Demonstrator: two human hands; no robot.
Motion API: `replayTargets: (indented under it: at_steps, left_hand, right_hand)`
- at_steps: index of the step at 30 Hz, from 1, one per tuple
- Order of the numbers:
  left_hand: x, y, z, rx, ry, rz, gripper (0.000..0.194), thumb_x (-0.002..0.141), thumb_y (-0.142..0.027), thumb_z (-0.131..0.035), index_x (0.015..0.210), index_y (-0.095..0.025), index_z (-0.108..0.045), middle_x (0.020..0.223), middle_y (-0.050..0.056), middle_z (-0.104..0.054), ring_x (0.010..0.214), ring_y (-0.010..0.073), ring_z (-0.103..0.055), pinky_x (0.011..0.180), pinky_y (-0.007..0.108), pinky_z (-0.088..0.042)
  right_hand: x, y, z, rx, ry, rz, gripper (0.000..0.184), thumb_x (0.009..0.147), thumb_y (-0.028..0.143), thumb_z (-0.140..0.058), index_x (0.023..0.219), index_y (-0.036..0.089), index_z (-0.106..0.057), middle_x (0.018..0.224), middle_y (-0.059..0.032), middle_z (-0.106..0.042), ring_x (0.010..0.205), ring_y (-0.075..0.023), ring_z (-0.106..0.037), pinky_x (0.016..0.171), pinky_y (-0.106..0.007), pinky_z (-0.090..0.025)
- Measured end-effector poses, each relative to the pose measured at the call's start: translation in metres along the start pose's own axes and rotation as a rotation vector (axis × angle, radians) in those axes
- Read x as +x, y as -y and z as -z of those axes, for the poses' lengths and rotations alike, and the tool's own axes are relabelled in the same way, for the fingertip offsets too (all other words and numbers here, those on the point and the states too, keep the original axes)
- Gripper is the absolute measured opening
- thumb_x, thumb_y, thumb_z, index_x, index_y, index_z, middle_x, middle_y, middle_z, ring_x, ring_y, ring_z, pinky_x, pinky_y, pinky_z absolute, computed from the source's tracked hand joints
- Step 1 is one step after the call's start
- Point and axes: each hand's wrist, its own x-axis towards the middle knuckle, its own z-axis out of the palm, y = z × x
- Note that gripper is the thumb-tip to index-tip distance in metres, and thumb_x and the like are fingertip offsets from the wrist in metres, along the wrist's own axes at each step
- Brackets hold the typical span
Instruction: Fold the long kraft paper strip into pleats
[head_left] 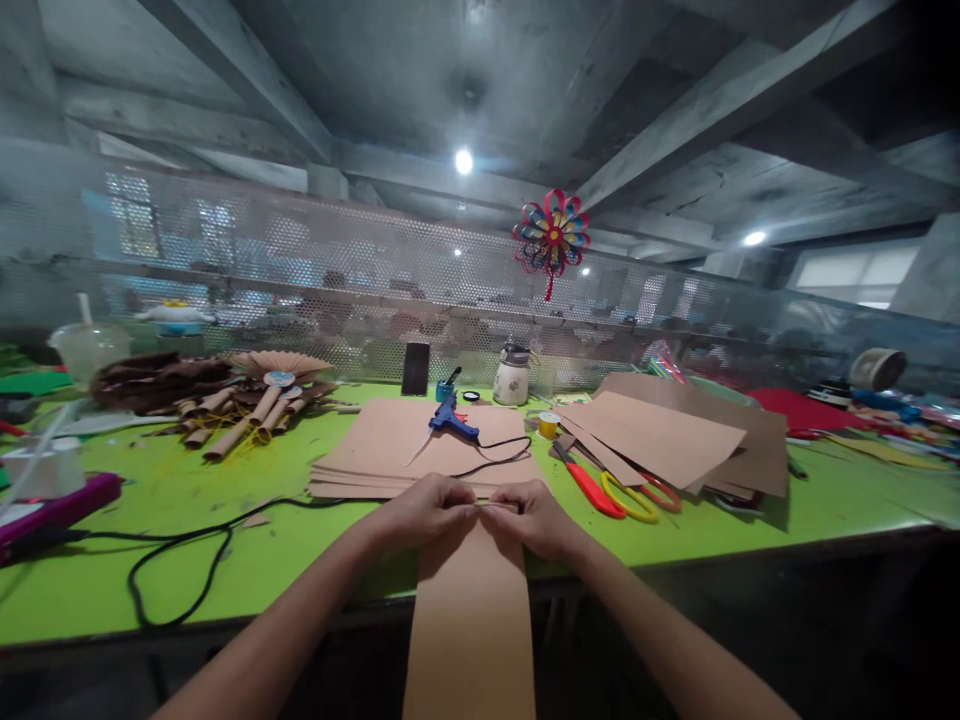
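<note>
Hands [431,515] pinching brown strip [472,620] — lidded jar [511,376] beyond

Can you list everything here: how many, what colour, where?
Table: one, green, centre
Paper strip: one, tan, in hands
Paper stack: one, tan, table centre
Glue gun: one, blue, on stack
Jar: one, white, behind stack
Spool: one, yellow, right of stack
Scissors: count unclear, yellow and orange, right
Loose sheets: several, tan, right
Paper rolls: several, brown, left
Cup: one, clear, far left
Ornament: one, multicoloured, above table
Mesh screen: one, grey, behind table
Lights: several, white, ceiling
Other clutter: uncounted, mixed, both ends
Left hand and right hand: one each, bare, pinching strip
</note>
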Motion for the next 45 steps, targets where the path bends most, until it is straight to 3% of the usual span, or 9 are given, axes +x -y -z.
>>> replayTargets:
  at_steps: [9,15,24,30,40,45]
  left_hand:
    - [0.004,0.007,-0.002,-0.006,0.004,-0.021,0.03,0.082,-0.037,-0.048,0.077,-0.011,-0.063,0.063,-0.002,-0.048,0.06,0.0101,-0.039,0.054,0.021,-0.029]
    - [0.004,0.008,-0.001,-0.049,0.026,-0.018,0.032,0.083,-0.04,-0.048,0.073,-0.012,-0.058,0.06,-0.004,-0.042,0.055,0.0087,-0.034,0.05,0.021,-0.026]
    - [0.006,0.01,-0.001,-0.149,0.071,-0.001,0.032,0.079,-0.043,-0.053,0.071,-0.012,-0.056,0.06,-0.004,-0.042,0.056,0.0088,-0.035,0.052,0.021,-0.028]
    - [0.002,0.011,0.001,-0.154,0.065,0.056,0.036,0.081,-0.047,-0.052,0.075,-0.012,-0.058,0.06,-0.003,-0.043,0.056,0.0091,-0.035,0.05,0.02,-0.027]
    - [0.008,0.011,-0.002,-0.042,-0.011,-0.009,0.039,0.083,-0.046,-0.048,0.071,-0.011,-0.061,0.06,-0.002,-0.044,0.057,0.0098,-0.036,0.053,0.021,-0.028]
    - [0.006,0.011,-0.002,0.065,-0.057,-0.023,0.035,0.084,-0.04,-0.045,0.07,-0.012,-0.06,0.061,-0.001,-0.047,0.059,0.0107,-0.039,0.053,0.021,-0.028]
  right_hand:
    - [0.0,0.002,0.003,-0.013,0.019,0.016,0.028,0.082,0.031,-0.054,0.066,0.01,-0.063,0.054,0.0038,-0.039,0.052,-0.0068,-0.033,0.047,-0.019,-0.025]
    - [0.0,0.001,0.004,-0.018,0.014,0.045,0.024,0.08,0.027,-0.054,0.068,0.01,-0.065,0.057,0.0019,-0.047,0.055,-0.0077,-0.038,0.05,-0.019,-0.029]
    - [0.0,-0.003,0.004,0.058,0.032,0.04,0.026,0.079,0.029,-0.056,0.067,0.009,-0.066,0.055,0.0024,-0.046,0.053,-0.0069,-0.037,0.048,-0.018,-0.028]
    - [0.001,-0.006,0.006,0.149,0.005,-0.109,0.021,0.075,0.03,-0.061,0.069,0.01,-0.064,0.053,0.0021,-0.05,0.048,-0.0066,-0.04,0.045,-0.018,-0.029]
    - [-0.001,-0.012,0.007,0.203,-0.017,-0.136,0.03,0.074,0.04,-0.065,0.07,0.01,-0.062,0.056,0.001,-0.054,0.049,-0.0069,-0.044,0.046,-0.018,-0.033]
    - [-0.001,-0.011,0.006,0.344,0.057,-0.173,0.034,0.068,0.042,-0.071,0.074,0.01,-0.062,0.06,0.0008,-0.054,0.052,-0.007,-0.045,0.049,-0.019,-0.036]
